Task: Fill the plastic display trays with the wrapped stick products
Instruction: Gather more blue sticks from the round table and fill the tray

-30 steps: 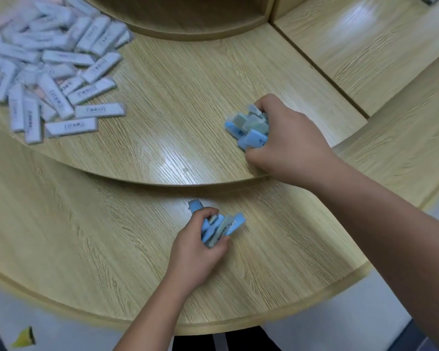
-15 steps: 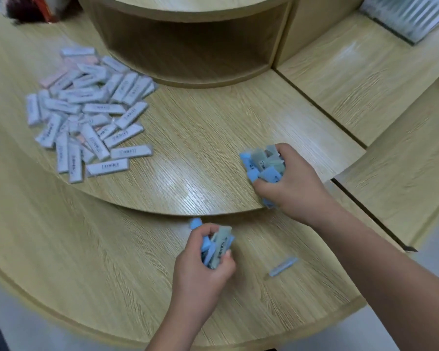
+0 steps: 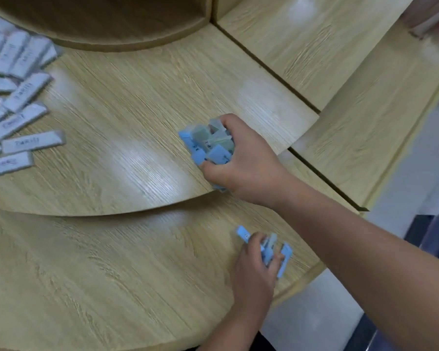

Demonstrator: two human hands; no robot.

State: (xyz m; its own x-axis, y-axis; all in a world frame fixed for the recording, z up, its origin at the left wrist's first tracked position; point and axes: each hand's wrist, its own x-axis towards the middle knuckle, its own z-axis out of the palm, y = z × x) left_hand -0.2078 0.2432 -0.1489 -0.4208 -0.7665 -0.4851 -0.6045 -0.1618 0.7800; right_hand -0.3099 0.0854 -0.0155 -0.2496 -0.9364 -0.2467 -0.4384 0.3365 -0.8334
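My right hand grips a thick bundle of blue and grey-green wrapped sticks, resting at the curved edge of the upper wooden tier. My left hand holds a smaller bunch of blue wrapped sticks on the lower tier, near its right edge. One blue stick lies under its fingertips. A pile of pale lilac wrapped sticks lies at the upper left. A clear plastic tray shows blurred at the top right corner.
A round wooden shelf opening rises at the back. Flat wooden shelf panels extend to the right, with a dark gap between them. The floor and a dark object lie past the lower tier's right edge.
My left hand moved right along the lower tier onto the blue stick that had dropped there. My right hand stayed with its bundle. The view swung to the right.
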